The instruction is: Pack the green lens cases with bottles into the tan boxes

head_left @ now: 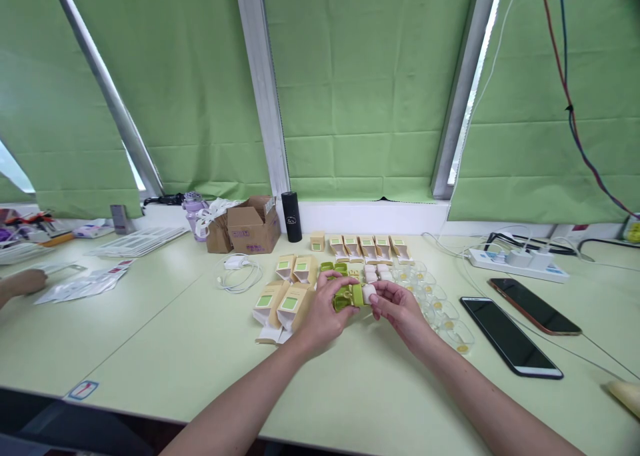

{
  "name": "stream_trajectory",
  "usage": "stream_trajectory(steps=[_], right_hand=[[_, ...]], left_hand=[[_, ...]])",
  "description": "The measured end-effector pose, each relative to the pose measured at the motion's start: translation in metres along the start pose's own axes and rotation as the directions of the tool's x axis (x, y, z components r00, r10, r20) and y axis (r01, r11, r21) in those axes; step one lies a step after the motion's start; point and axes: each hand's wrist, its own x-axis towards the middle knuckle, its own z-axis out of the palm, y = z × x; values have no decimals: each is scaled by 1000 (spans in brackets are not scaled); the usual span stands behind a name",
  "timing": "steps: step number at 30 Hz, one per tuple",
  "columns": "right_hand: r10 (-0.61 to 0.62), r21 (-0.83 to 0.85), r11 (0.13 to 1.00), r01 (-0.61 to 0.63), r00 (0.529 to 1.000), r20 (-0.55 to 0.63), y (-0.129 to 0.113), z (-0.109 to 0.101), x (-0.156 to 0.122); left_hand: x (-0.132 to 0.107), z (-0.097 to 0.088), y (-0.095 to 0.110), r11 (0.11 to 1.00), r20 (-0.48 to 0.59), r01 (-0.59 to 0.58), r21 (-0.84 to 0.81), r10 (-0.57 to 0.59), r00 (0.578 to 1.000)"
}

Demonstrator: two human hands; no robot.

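My left hand (327, 309) is wrapped round a small olive-green plastic case (356, 295). A small white block (369, 293) is pinched in the fingertips of my right hand (400, 309) and meets the right end of the green case. How deep it sits in the case is hidden. Just behind my hands stand more green cases (341, 268) and several pale pink-white blocks (384, 271). Open cardboard boxes with green labels (271, 301) lie beside my left hand. Several clear plastic cups (441, 307) with yellow centres are set out beside my right hand.
More small boxes (367, 248) line the back, near a black bottle (291, 216) and a brown carton (255, 224). Two phones (511, 336) and a power strip (517, 264) lie right. Another person's hand (25, 283) rests far left near papers.
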Motion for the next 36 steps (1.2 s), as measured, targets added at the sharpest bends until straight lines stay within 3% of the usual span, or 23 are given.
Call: stream_trajectory(steps=[12,30,36], right_hand=[[-19,-9,1000,19,1000,2,1,1,0],[-27,-36,999,25,999,-42,3,10,-3],[-72,-16,997,72,997,14,3,8,-3]], left_hand=[[-1,0,2,999,28,5,54,-7,1000],[-3,7,8,992,-22,-48,117,51,998],[-3,6,9,985,-8,-67,156,69,998]])
